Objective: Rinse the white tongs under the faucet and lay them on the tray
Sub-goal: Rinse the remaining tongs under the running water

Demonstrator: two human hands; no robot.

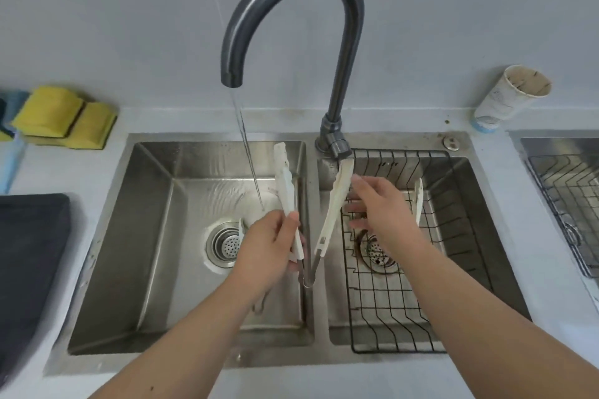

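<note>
one arm of the tongs (pixel 335 204) is pinched by the left hand (pixel 270 244) over the sink (pixel 155 236); the right hand (pixel 377 204) is held spread beside the other arm, fingers extended.

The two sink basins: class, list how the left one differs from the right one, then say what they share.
The left basin is bare inside; the right basin holds a black wire rack. Water from the faucet falls into the left basin, none into the right basin. Both are steel, rectangular and have a round drain.
</note>
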